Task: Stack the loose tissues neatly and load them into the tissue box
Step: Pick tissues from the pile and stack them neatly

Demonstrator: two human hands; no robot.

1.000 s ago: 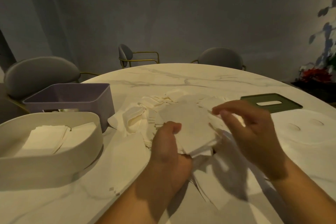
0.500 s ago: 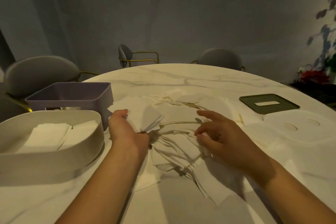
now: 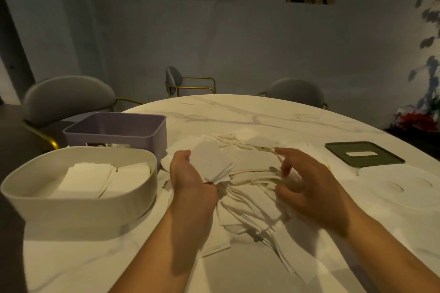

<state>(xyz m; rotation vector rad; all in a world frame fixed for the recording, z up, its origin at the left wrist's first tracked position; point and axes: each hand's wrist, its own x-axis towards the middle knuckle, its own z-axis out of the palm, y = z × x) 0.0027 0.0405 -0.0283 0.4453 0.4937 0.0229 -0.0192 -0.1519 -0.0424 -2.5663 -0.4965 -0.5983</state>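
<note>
Right of the cream oval plastic tissue box (image 3: 78, 200) — loose white paper tissues (image 3: 252, 200), heaped. Featherlight, limp, tear-prone, I judge; pinch at squared edges. My left hand (image 3: 188, 173) grips a small stack (image 3: 209, 162); right hand (image 3: 309, 185) curls into the heap, grip unclear.

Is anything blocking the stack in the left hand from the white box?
Nothing visible. The white box stands open beside the left hand and its tissue stack; the green lid lies far right.

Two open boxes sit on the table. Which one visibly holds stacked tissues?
The cream box, nearer the camera: two flat tissue stacks lie inside. The purple box behind it shows no contents from this angle.
</note>
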